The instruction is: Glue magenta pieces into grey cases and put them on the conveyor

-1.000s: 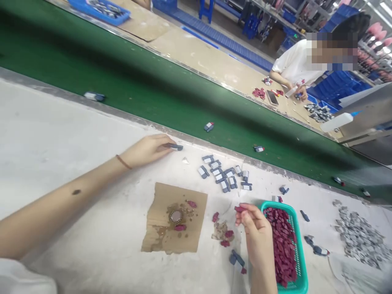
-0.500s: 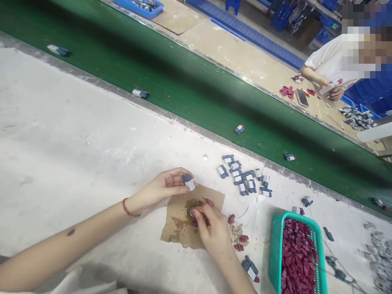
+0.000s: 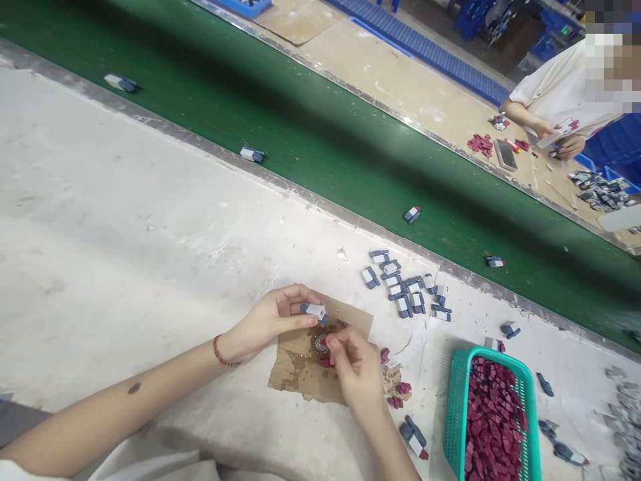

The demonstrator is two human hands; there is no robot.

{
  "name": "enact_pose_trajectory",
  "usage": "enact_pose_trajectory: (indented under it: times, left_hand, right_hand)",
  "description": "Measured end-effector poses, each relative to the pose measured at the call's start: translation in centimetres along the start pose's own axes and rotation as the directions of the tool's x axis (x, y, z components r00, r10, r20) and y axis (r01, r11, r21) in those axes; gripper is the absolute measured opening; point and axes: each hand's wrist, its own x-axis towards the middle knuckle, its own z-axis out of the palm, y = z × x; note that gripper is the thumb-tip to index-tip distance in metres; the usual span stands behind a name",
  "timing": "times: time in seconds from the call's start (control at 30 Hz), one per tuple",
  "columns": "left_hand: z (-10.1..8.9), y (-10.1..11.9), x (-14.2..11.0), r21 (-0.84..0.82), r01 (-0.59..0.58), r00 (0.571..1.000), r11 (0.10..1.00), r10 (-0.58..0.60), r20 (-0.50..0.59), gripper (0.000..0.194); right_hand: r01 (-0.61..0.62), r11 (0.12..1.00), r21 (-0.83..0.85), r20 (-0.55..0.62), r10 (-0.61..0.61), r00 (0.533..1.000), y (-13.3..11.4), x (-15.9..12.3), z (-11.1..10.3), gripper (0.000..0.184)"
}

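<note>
My left hand [image 3: 273, 319] grips a small grey and dark-blue plastic part [image 3: 314, 312] between thumb and fingers, above a piece of brown cardboard [image 3: 295, 374]. Close by, my right hand [image 3: 361, 374] is closed in a pinch on a small maroon piece [image 3: 324, 341], most of it covered by the fingertips. Just under those fingertips a small round dish [image 3: 319, 345] rests on the wet-stained cardboard. Another maroon piece [image 3: 325, 361] lies beside the dish. More maroon pieces [image 3: 403, 388] lie right of my right hand.
Several grey-and-blue parts [image 3: 395, 286] are grouped on the white table [image 3: 150, 234]. A green basket [image 3: 453, 401] of maroon pieces stands at right. Beyond runs a green conveyor belt [image 3: 320, 153] carrying scattered parts. Across it, a co-worker's hands [image 3: 568, 143] hold parts.
The part in my left hand has turned, showing more of its grey side. My right hand has lifted slightly off the dish, with a maroon piece now showing at its fingertips. The view has shifted.
</note>
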Motion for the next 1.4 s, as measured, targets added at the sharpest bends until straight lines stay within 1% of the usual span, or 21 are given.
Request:
enact_pose_trajectory:
  times: [0.03, 0.07, 0.13, 0.2, 0.27, 0.37, 0.5, 0.67, 0.73, 0.93, 1.07, 1.17, 1.23, 1.27, 1.3, 1.33, 1.37, 1.4]
  left_hand:
    - [0.1, -0.3, -0.1, -0.005, -0.025, 1.0, 1.0, 0.025, -0.004, 0.032]
    - [0.2, -0.6, -0.1, -0.006, -0.044, 0.999, 0.999, 0.044, -0.007, 0.033]
    - [0.4, -1.1, -0.3, 0.008, -0.069, 0.998, 0.998, 0.069, -0.005, 0.033]
    - [0.7, -1.3, -0.6, 0.031, -0.094, 0.996, 0.995, 0.094, 0.001, 0.032]
    - [0.9, -1.4, -0.8, 0.045, -0.122, 0.992, 0.992, 0.121, 0.017, 0.029]
    - [1.2, -1.4, -1.0, 0.054, -0.154, 0.988, 0.987, 0.152, 0.038, 0.026]
    - [1.3, -1.7, -1.1, 0.058, -0.169, 0.986, 0.984, 0.168, 0.026, 0.025]
    - [1.2, -2.0, -1.3, 0.11, -0.154, 0.987, 0.982, 0.159, -0.029, 0.023]
    - [1.2, -2.0, -1.4, 0.152, -0.148, 0.987, 0.977, 0.156, -0.045, 0.022]
    - [1.5, -1.3, -1.7, 0.268, -0.166, 0.981, 0.949, 0.186, -0.05, 0.019]
    - [2.3, -0.7, -1.5, 0.324, -0.155, 0.983, 0.933, 0.178, -0.041, 0.017]
    - [3.4, 0.4, -0.7, 0.388, -0.118, 0.992, 0.914, 0.122, 0.016, 0.02]
    - [4.0, 1.8, 0.4, 0.456, -0.112, 0.994, 0.883, 0.091, 0.068, 0.022]
    - [4.3, 2.6, 1.2, 0.489, -0.126, 0.992, 0.863, 0.101, 0.077, 0.026]
    - [4.4, 3.5, 2.1, 0.522, -0.148, 0.989, 0.84, 0.131, 0.069, 0.031]
    - [4.5, 4.4, 3.2, 0.552, -0.171, 0.984, 0.816, 0.173, 0.05, 0.036]
    - [4.5, 5.3, 4.6, 0.585, -0.194, 0.974, 0.787, 0.225, 0.02, 0.043]
    - [4.4, 6.1, 6.0, 0.625, -0.208, 0.963, 0.752, 0.271, -0.006, 0.048]
  right_hand:
    - [-0.06, 0.986, 0.153, -0.025, 0.065, 0.998, 0.0, 0.1, -0.1, 0.026]
    - [-0.098, 0.953, 0.286, -0.053, 0.118, 0.992, -0.1, 0.1, -0.1, 0.028]
    - [-0.112, 0.878, 0.466, -0.101, 0.179, 0.979, -0.3, 0.2, -0.1, 0.033]
    - [-0.091, 0.828, 0.553, -0.128, 0.192, 0.973, -0.6, 0.3, 0.1, 0.036]
    - [-0.077, 0.803, 0.591, -0.138, 0.195, 0.971, -0.9, 0.4, 0.3, 0.037]
    - [-0.082, 0.802, 0.592, -0.136, 0.2, 0.97, -1.1, 0.5, 0.6, 0.037]
    - [-0.07, 0.828, 0.557, -0.14, 0.177, 0.974, -1.1, 0.5, 0.9, 0.036]
    - [-0.011, 0.91, 0.415, -0.191, 0.099, 0.977, -0.8, 0.1, 1.3, 0.033]
    - [0.002, 0.928, 0.372, -0.197, 0.077, 0.977, -0.7, -0.1, 1.4, 0.029]
    - [-0.009, 0.916, 0.4, -0.186, 0.091, 0.978, -0.5, -0.5, 1.3, 0.022]
    - [-0.021, 0.914, 0.405, -0.203, 0.112, 0.973, -1.0, -0.9, 0.9, 0.021]
    - [-0.041, 0.929, 0.367, -0.209, 0.125, 0.97, -1.7, -1.3, -0.6, 0.019]
    - [-0.009, 0.957, 0.291, -0.256, 0.087, 0.963, -2.1, -2.2, -2.8, 0.018]
    - [0.011, 0.975, 0.222, -0.311, 0.06, 0.949, -2.1, -2.9, -4.2, 0.02]
    - [0.029, 0.992, 0.124, -0.385, 0.022, 0.923, -1.9, -3.8, -5.9, 0.021]
    - [0.003, 1.0, 0.003, -0.49, -0.001, 0.872, -1.5, -4.8, -7.7, 0.021]
    - [-0.05, 0.99, -0.13, -0.576, -0.034, 0.817, -0.9, -5.9, -9.6, 0.021]
    - [-0.129, 0.957, -0.261, -0.62, -0.064, 0.782, -0.1, -7.1, -11.4, 0.02]
